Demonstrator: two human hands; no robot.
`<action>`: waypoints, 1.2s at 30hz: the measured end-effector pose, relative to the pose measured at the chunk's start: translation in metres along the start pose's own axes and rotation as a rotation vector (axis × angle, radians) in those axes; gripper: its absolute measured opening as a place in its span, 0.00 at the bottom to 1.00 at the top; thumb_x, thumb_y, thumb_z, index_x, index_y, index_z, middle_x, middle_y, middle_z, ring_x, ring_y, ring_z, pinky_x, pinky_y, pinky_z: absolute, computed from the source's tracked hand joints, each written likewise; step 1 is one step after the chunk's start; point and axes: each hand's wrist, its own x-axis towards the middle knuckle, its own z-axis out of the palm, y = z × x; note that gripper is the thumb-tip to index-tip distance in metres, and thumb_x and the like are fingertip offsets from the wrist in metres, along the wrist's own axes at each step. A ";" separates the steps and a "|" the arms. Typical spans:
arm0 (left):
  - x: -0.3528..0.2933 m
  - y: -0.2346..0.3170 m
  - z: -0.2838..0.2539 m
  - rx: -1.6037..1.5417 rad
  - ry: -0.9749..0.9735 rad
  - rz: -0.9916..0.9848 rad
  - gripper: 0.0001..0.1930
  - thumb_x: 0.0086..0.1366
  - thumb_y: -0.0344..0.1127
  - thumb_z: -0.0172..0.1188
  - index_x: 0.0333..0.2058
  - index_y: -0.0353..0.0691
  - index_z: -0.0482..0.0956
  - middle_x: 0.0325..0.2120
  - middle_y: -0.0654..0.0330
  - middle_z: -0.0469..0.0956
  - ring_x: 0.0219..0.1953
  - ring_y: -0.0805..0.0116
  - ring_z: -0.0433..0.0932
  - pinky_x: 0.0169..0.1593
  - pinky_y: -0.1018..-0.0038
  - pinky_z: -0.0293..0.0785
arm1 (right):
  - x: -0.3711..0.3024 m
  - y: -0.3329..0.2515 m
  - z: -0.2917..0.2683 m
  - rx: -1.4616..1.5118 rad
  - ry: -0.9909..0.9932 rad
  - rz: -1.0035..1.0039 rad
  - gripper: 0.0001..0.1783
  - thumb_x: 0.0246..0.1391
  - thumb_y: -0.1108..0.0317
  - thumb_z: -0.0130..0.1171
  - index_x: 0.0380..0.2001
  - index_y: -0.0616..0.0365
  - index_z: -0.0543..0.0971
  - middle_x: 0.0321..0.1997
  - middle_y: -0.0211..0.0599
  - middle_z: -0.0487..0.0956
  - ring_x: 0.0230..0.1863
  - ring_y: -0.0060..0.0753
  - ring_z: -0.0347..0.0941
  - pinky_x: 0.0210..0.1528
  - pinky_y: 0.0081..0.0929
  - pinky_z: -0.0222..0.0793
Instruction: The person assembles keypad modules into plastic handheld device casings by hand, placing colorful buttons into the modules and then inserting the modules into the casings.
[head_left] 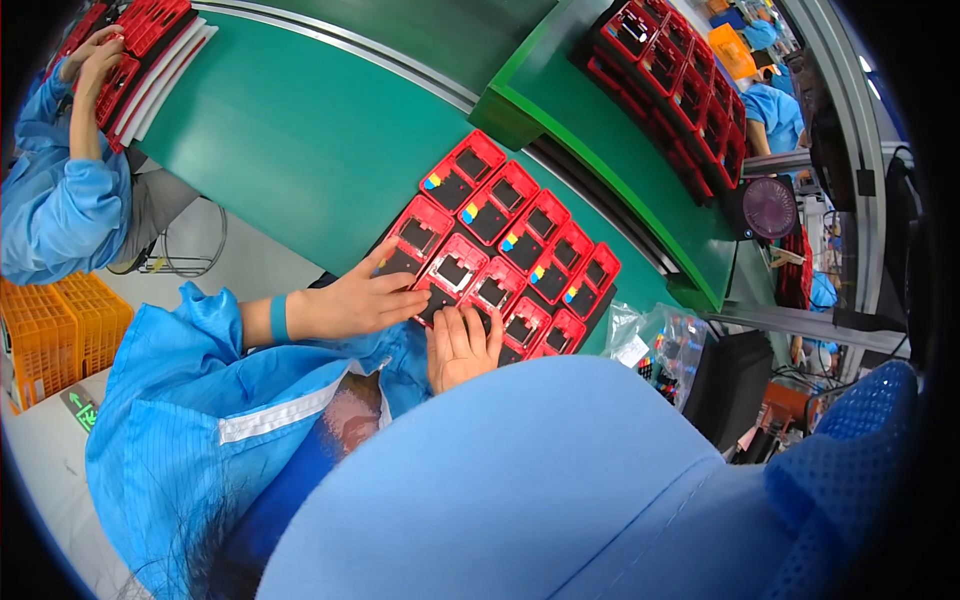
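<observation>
Red-rimmed cases with black insides lie in two rows on the green bench. Those in the far row carry small yellow, blue and white patches; on the near row I see no such patches. My left hand, with a teal band at its wrist, reaches across the left end of the near row. Its fingers are stretched out and its thumb is spread along the leftmost case. My right hand rests on the near row's front edge, fingers extended and nearly flat over the black insides. What lies beneath the fingertips is hidden.
A green shelf at the far right bears stacked red cases. Right of my cases lies a clear bag of small coloured parts. At far left a co-worker's hands touch red cases. A yellow crate stands lower left.
</observation>
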 end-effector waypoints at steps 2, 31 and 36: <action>0.003 0.003 -0.013 0.042 0.018 0.008 0.15 0.63 0.35 0.58 0.47 0.42 0.84 0.53 0.65 0.80 0.63 0.63 0.70 0.70 0.30 0.51 | 0.005 -0.005 -0.005 -0.009 0.036 0.012 0.18 0.52 0.59 0.66 0.45 0.54 0.83 0.47 0.32 0.80 0.55 0.37 0.75 0.68 0.59 0.60; -0.021 -0.035 -0.042 0.203 -0.087 -0.094 0.19 0.60 0.35 0.58 0.50 0.41 0.83 0.52 0.66 0.80 0.56 0.65 0.71 0.72 0.37 0.53 | 0.067 -0.033 0.020 0.145 -0.011 -0.120 0.17 0.53 0.64 0.65 0.44 0.60 0.82 0.46 0.38 0.79 0.55 0.40 0.73 0.68 0.51 0.63; -0.024 -0.031 -0.041 0.236 -0.095 -0.098 0.21 0.60 0.35 0.57 0.52 0.39 0.82 0.51 0.65 0.78 0.56 0.65 0.70 0.72 0.37 0.53 | 0.063 -0.029 0.026 0.153 -0.025 -0.096 0.14 0.55 0.67 0.63 0.45 0.59 0.81 0.47 0.38 0.79 0.57 0.40 0.73 0.70 0.53 0.59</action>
